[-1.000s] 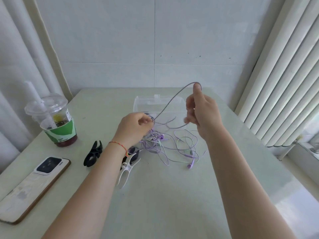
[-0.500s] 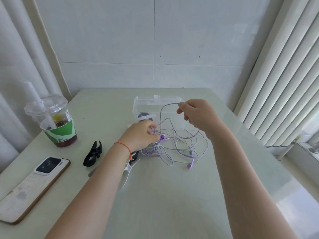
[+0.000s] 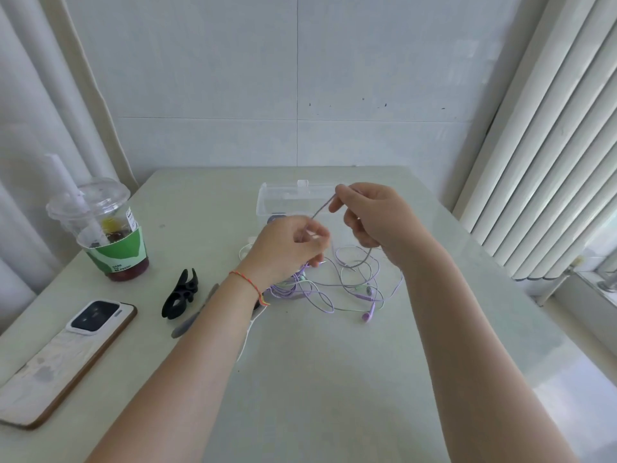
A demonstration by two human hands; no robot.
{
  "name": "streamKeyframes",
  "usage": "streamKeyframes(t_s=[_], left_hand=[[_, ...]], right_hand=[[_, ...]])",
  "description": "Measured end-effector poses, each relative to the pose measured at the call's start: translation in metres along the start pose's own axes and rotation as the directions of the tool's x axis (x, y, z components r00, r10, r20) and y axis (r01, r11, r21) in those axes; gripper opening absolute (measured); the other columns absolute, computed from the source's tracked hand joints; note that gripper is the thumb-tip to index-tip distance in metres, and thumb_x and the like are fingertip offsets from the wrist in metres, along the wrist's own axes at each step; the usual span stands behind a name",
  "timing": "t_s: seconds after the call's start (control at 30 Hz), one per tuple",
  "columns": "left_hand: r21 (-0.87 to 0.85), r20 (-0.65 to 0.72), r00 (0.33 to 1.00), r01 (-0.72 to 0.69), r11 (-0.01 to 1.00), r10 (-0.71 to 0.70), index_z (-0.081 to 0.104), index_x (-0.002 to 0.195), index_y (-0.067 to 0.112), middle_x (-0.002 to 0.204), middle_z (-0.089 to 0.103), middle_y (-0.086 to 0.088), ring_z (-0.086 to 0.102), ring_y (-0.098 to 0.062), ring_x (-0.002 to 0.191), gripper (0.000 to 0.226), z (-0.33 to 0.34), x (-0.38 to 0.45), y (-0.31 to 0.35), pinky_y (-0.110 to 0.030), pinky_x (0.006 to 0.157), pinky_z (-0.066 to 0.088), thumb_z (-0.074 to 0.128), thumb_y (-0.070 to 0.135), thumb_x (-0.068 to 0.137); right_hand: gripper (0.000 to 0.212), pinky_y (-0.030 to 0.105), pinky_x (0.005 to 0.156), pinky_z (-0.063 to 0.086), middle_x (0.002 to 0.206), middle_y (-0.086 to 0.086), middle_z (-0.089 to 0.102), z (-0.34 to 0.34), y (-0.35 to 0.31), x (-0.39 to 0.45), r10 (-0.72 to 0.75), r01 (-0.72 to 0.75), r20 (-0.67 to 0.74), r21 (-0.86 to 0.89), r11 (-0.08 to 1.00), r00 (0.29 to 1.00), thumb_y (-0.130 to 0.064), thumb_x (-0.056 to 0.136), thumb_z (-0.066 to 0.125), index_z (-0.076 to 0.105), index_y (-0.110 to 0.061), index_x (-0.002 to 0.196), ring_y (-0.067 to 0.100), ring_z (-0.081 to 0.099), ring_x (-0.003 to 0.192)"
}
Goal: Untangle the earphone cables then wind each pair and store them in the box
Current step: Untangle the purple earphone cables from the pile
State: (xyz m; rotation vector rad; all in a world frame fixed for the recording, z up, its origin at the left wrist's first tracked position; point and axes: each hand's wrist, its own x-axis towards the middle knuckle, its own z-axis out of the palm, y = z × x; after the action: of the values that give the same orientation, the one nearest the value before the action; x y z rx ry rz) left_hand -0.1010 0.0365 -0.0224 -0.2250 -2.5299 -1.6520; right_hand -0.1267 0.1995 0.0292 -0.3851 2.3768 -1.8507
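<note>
Pale green tabletop: glossy surface carrying everything in view; forearms enter from the near edge.
Phone: near left, face down, long axis running toward the cup.
Clips: a black clip lies left of the left wrist; a white one seems to lie under that forearm, mostly hidden.
Earphone cables: lilac and pale green strands, tangled on the table below and between the hands; a purple earbud marks the near edge.
Left hand: fingers curled, pinching a strand just above the heap.
Right hand: fingers curled, pinching the same strand higher up and farther back.
Held strand: taut between the grips, long axis rising from near left to far right; a loop hangs from the right hand to the heap.
Governing relation: the tangle lies below and nearest the left hand, so pulling free likely means drawing up and right.
Box: clear plastic, directly behind the hands, open.
Cup: lidded drink with straw, far left.
Room: tiled wall behind, curtain left, vertical blinds right.
</note>
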Motion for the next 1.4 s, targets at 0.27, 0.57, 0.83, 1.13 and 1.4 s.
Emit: streamKeyframes(t_s=[0.27,0.57,0.83,1.13,1.4], left_hand=[[-0.118,-0.637,0.753,0.120,0.986,-0.168,0.064,0.083,0.014,0.057,0.059,0.000,0.053,-0.014,0.042,0.019,-0.044,0.012,-0.026,-0.027,0.049,0.044,0.048,0.020,0.092],[-0.379,-0.215,0.933,0.193,0.905,-0.289,0.066,0.084,0.010,0.050,0.055,-0.001,0.049,-0.016,0.043,0.033,-0.037,0.006,-0.008,-0.020,0.041,0.039,0.043,0.027,0.100],[0.226,-0.033,0.996,0.085,0.970,-0.080,0.070,0.098,0.025,0.065,0.054,0.008,0.051,-0.009,0.061,0.014,-0.007,0.004,-0.013,-0.017,0.062,0.042,0.067,0.018,0.086],[0.465,-0.253,0.967,0.146,0.873,-0.027,0.072,0.077,0.023,0.065,0.060,0.011,0.056,-0.012,0.068,0.012,-0.021,0.004,-0.027,-0.022,0.057,0.038,0.065,0.029,0.085],[0.471,-0.471,0.859,0.051,0.881,0.202,0.076,0.084,0.022,0.073,0.068,0.003,0.061,-0.020,0.076,0.016,-0.024,0.005,-0.013,-0.030,0.065,0.050,0.065,0.033,0.087]], right_hand=[[0.011,0.030,0.056,0.048,0.068,0.000,0.057,-0.026,0.022,0.017,-0.106,-0.017,-0.491,-0.238,0.971,0.864,-0.016,0.090,0.055,0.065,-0.015,0.093,0.019,0.056,0.056],[0.059,0.026,0.047,0.042,0.057,0.009,0.058,-0.019,0.013,0.007,0.236,-0.238,-0.056,-0.031,0.971,0.970,-0.046,0.102,0.033,0.071,-0.006,0.080,0.021,0.050,0.043],[0.018,0.026,0.050,0.052,0.066,0.008,0.064,-0.006,-0.002,-0.003,0.021,-0.062,0.189,0.212,0.975,0.982,-0.016,0.096,0.057,0.065,-0.005,0.084,0.019,0.060,0.050],[0.017,0.037,0.059,0.058,0.079,0.018,0.070,-0.026,0.008,0.011,0.077,0.002,-0.412,0.187,0.982,0.908,-0.011,0.097,0.043,0.054,-0.003,0.086,0.027,0.068,0.054],[0.049,0.027,0.053,0.044,0.088,0.011,0.064,-0.017,-0.009,-0.013,0.237,-0.207,-0.081,-0.790,0.577,0.968,-0.044,0.076,0.078,0.047,-0.010,0.094,0.021,0.060,0.056]])
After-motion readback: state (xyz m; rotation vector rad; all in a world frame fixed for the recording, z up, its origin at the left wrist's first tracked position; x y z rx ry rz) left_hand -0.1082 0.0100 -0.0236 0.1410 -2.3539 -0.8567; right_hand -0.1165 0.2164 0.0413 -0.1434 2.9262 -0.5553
